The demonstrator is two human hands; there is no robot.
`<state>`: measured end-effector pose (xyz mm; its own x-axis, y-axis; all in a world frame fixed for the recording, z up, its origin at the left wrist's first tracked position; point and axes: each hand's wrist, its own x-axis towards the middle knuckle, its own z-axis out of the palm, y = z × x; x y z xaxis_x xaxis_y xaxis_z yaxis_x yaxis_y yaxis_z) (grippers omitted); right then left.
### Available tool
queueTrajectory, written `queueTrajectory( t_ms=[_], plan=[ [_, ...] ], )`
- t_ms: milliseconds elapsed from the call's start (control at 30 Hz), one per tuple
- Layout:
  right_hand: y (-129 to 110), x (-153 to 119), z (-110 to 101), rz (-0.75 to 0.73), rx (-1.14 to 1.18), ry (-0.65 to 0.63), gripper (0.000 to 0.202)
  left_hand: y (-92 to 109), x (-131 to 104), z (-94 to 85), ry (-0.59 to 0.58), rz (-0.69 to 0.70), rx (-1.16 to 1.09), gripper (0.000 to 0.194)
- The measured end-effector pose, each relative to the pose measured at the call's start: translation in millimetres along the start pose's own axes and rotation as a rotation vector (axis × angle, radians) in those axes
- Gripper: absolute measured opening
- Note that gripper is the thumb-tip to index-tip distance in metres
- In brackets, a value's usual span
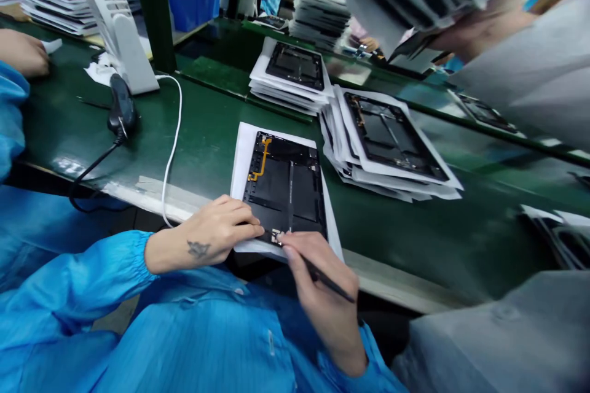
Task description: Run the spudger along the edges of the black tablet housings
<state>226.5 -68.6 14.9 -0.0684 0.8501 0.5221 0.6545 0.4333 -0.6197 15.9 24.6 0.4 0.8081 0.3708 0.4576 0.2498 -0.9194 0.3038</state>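
A black tablet housing point(304, 187) lies on white sheets point(240, 150) at the table's near edge, an orange flex cable point(264, 159) along its upper left. My left hand point(221, 227) rests at the housing's lower left, fingers bent and pressed together, thumb and fingertips on its edge. In my right hand point(322, 276) are slim black tweezers point(334, 287), pinched with their back end pointing down to the right. Their tip is by small metal parts point(276, 235) at the housing's bottom edge, partly hidden by my fingers.
Stacks of housings between white sheets, a near one point(396, 141) and a farther one point(295, 70), stand right and behind. A white fan point(110, 24), a black corded tool point(122, 110) and a white cable point(177, 129) are left. At right, a grey-clothed person point(530, 61) carries a stack.
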Motion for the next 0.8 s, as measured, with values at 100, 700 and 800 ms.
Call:
queueTrajectory(
  t_ms=[100, 700, 800],
  plan=[
    [8.0, 6.7, 0.0, 0.111, 0.098, 0.045, 0.016, -9.6, -6.6, -13.8, 0.098, -0.152, -0.214, 0.043],
    [5.7, 29.4, 27.4, -0.034, 0.255, -0.073, 0.016, -2.0, -28.9, -13.2, 0.001, 0.059, 0.269, 0.034],
    [9.1, 28.7, 25.8, -0.028, 0.255, -0.051, 0.016, -2.3, -25.9, -15.2, -0.026, -0.003, 0.156, 0.034]
  ],
)
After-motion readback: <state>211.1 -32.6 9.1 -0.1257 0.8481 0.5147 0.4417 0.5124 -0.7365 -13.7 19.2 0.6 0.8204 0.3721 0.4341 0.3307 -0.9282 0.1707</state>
